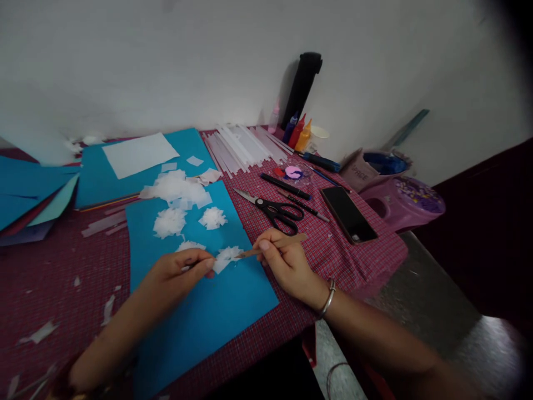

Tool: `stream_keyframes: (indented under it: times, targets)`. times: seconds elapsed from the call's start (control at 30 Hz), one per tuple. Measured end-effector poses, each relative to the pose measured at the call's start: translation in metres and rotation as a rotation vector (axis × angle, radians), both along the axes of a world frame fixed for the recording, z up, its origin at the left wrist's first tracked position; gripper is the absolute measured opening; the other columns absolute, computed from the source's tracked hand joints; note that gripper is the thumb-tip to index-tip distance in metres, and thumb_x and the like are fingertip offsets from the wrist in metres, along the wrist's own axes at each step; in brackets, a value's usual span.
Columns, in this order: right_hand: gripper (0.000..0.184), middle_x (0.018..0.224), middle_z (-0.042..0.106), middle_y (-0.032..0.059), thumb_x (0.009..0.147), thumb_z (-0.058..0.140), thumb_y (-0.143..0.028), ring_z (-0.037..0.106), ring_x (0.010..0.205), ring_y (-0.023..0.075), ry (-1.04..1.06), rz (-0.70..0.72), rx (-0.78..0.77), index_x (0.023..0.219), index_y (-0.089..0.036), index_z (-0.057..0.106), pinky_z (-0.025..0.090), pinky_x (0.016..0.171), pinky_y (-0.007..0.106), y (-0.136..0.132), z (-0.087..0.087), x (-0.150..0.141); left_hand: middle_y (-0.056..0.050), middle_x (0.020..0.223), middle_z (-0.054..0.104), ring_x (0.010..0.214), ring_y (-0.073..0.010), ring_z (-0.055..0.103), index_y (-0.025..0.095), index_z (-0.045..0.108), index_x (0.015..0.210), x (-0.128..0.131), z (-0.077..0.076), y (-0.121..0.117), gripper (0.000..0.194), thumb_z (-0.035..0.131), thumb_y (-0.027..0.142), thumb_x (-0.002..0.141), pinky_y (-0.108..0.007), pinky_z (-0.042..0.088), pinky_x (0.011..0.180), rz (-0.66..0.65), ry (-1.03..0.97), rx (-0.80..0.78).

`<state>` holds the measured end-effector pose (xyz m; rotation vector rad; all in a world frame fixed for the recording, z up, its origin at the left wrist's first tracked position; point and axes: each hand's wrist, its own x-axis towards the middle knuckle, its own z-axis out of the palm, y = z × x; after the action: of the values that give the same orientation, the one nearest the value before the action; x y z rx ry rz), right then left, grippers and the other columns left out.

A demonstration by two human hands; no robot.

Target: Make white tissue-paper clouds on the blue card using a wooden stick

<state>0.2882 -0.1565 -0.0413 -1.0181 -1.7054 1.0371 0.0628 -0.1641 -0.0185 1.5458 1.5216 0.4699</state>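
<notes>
Over a blue sheet of card (200, 328), my left hand (183, 269) pinches the edge of a small white paper flower (228, 256). My right hand (287, 264) grips a thin wooden stick (293, 240) like a pen, its tip at the right side of that flower. Two finished-looking white paper flowers, one larger (170, 222) and one smaller (212, 218), lie on the card beyond my hands. Another white paper flower (191, 245) is partly hidden behind my left hand. A heap of white paper squares (177, 189) covers the card's far end.
Black scissors (275, 211), a marker (285, 186), a patterned pen (306, 206) and a phone (348, 214) lie to the right on the checked tablecloth (258, 183). White paper strips (245, 145) and paint bottles (297, 132) stand behind. A pink stool (391, 205) is beyond the table edge.
</notes>
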Motion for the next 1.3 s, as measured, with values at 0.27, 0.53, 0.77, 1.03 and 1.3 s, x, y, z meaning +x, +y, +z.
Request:
stream_keyframes:
  times: [0.27, 0.53, 0.77, 1.03, 1.3]
  targets:
    - [0.01, 0.096, 0.066, 0.0054, 0.092, 0.052, -0.02, 0.062, 0.09, 0.0156, 0.022, 0.181, 0.24, 0.099, -0.021, 0.059, 0.051, 0.082, 0.032, -0.006, 0.01, -0.005, 0.004, 0.056, 0.058, 0.041, -0.0041, 0.029, 0.018, 0.056, 0.066, 0.008, -0.003, -0.011, 0.026, 0.068, 0.042, 0.068, -0.02, 0.022, 0.043, 0.282, -0.595, -0.444]
    - [0.013, 0.084, 0.057, 0.0017, 0.079, 0.056, -0.009, 0.057, 0.083, 0.0156, -0.059, 0.224, 0.288, 0.083, -0.02, 0.052, 0.047, 0.077, 0.029, -0.01, 0.01, -0.025, 0.003, 0.054, 0.057, 0.04, -0.004, 0.03, 0.016, 0.056, 0.064, 0.016, -0.002, -0.017, 0.031, 0.065, 0.046, 0.069, -0.02, 0.02, 0.041, 0.195, -0.57, -0.359]
    - [0.013, 0.07, 0.048, -0.0042, 0.074, 0.052, -0.006, 0.045, 0.063, 0.0104, 0.021, 0.123, -0.048, 0.076, -0.019, 0.049, 0.038, 0.06, 0.021, -0.007, 0.004, -0.028, -0.001, 0.094, 0.058, 0.061, -0.0113, 0.047, 0.022, 0.055, 0.113, 0.015, 0.0, -0.022, 0.046, 0.063, 0.041, 0.071, -0.026, 0.041, 0.058, 0.056, -0.162, 0.123]
    - [0.01, 0.081, 0.057, -0.0009, 0.081, 0.054, -0.013, 0.054, 0.073, 0.0119, 0.005, 0.187, -0.094, 0.089, -0.019, 0.055, 0.044, 0.068, 0.024, -0.006, 0.005, -0.02, 0.004, 0.059, 0.046, 0.055, -0.0126, 0.042, 0.02, 0.052, 0.063, -0.001, 0.003, -0.013, 0.021, 0.048, 0.037, 0.075, -0.026, 0.034, 0.054, -0.198, 0.144, 0.13]
    - [0.039, 0.077, 0.061, 0.0017, 0.096, 0.039, -0.046, 0.053, 0.058, 0.0095, 0.148, 0.13, -0.129, 0.105, -0.016, 0.062, 0.044, 0.055, 0.023, 0.005, 0.0, -0.004, 0.001, 0.07, 0.063, 0.066, -0.0148, 0.056, 0.021, 0.067, 0.072, -0.007, 0.006, 0.007, 0.022, 0.049, 0.033, 0.077, -0.025, 0.038, 0.062, -0.484, 0.201, -0.026]
